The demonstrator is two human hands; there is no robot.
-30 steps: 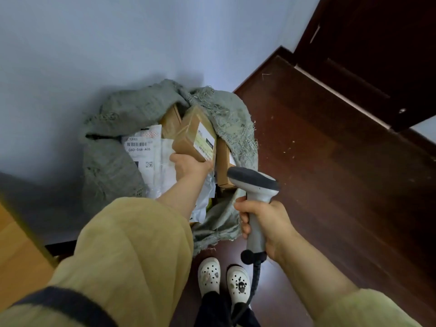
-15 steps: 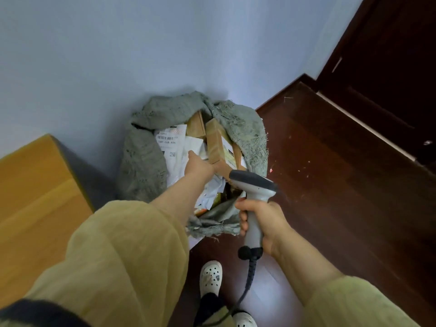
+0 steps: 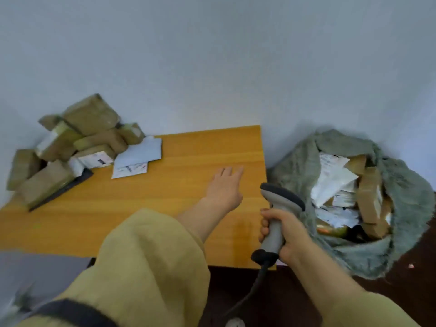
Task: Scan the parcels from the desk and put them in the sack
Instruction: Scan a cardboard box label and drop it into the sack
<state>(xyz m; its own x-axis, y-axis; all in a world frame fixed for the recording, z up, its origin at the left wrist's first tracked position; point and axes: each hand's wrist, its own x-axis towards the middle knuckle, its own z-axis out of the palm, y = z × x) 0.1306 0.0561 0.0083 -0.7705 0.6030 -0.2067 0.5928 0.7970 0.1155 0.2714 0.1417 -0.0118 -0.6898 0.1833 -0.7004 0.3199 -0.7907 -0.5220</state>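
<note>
Several brown taped parcels (image 3: 77, 138) lie piled at the far left of the orange wooden desk (image 3: 165, 199), with white mailers (image 3: 139, 156) beside them. My left hand (image 3: 224, 187) hovers over the desk's right part, fingers straight, holding nothing. My right hand (image 3: 285, 230) grips the handle of a grey barcode scanner (image 3: 278, 208) at the desk's right edge; its cable hangs down. The grey-green sack (image 3: 410, 204) stands on the floor to the right of the desk, open, with boxes and white mailers inside.
A pale wall runs behind the desk and sack. Dark wooden floor (image 3: 412, 291) lies below the sack. A grey surface (image 3: 35, 272) shows at the lower left. My yellow sleeve (image 3: 146, 267) fills the lower middle.
My left hand has let go of the brown box in the sack and swung left over the desk, empty. The view has turned left from the sack to the desk.
</note>
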